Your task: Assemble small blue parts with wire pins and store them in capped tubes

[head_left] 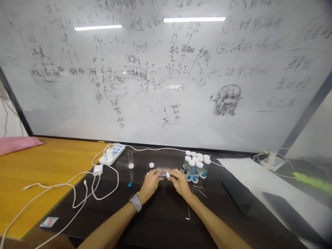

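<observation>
A clear tube (pixel 163 174) lies sideways between my two hands. My left hand (pixel 150 181) is closed around its left part, where a bit of white shows by the fingers. With fingers pinched, my right hand (pixel 180 181) grips the white cap (pixel 168 174) at the tube's right end. I cannot tell whether the cap is fully seated. Behind them lies a loose white cap (pixel 151 165). An uncapped clear tube with a white base (pixel 131 159) stands to the left, and a shiny blue ball (pixel 130 185) sits in front of it.
Several white-capped tubes (pixel 195 166) with blue and green pieces stand grouped at right. Thin hex keys (pixel 188 213) lie nearby. A power strip (pixel 112 155) and white cables (pixel 118 180) occupy the left. A black phone-like slab (pixel 234 199) and white paper (pixel 241 169) lie right. A whiteboard (pixel 155 135) stands behind.
</observation>
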Tool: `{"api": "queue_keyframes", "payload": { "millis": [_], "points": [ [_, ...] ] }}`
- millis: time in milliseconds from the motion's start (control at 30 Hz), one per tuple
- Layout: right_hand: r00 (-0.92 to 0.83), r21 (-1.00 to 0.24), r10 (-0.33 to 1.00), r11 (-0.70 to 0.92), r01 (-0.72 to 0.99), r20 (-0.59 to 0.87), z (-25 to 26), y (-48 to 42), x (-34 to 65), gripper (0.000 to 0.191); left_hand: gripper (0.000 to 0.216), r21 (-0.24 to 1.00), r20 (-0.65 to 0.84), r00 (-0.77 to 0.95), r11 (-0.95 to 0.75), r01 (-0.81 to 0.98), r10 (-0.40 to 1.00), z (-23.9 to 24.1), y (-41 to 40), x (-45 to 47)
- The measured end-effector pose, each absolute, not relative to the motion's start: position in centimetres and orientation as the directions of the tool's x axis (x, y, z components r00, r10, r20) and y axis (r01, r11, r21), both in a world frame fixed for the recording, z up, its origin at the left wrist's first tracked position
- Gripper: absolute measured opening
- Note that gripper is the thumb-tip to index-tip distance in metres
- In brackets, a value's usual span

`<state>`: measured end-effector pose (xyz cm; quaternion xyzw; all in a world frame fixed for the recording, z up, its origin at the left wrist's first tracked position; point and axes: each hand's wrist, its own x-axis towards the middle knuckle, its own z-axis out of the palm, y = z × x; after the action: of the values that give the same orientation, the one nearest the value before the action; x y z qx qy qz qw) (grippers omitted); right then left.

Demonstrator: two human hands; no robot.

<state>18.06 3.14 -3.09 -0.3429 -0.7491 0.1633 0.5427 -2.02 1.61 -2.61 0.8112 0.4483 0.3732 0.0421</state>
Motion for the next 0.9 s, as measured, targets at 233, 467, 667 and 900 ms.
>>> {"api": "queue_keyframes", "payload": {
  "millis": [233, 467, 667, 900],
  "points": [
    [-0.114, -0.664, 0.714, 0.689, 0.29, 0.691, -0.8, 1.4, 17.3, 0.04, 0.034, 0.578, 0.646, 0.255, -0.679, 0.452, 0.719, -1.1, 0.7, -0.4],
    [0.029, -0.516, 0.571, 0.718, 0.467, 0.821, 2.7, 0.1, 22.1, 0.035, 0.047, 0.503, 0.58, 0.425, -0.716, 0.485, 0.695, 0.8, -0.7, -0.8],
    [0.056, -0.538, 0.652, 0.571, 0.62, 0.757, 5.7, 0.1, 32.0, 0.034, 0.024, 0.404, 0.597, 0.367, -0.663, 0.63, 0.713, 1.1, -0.4, -1.4],
    [0.005, -0.479, 0.792, 0.364, 0.799, 0.611, 4.0, 1.9, 35.6, 0.036, 0.025, 0.36, 0.569, 0.361, -0.619, 0.698, 0.739, 1.4, -0.3, -1.2]
  ]
}}
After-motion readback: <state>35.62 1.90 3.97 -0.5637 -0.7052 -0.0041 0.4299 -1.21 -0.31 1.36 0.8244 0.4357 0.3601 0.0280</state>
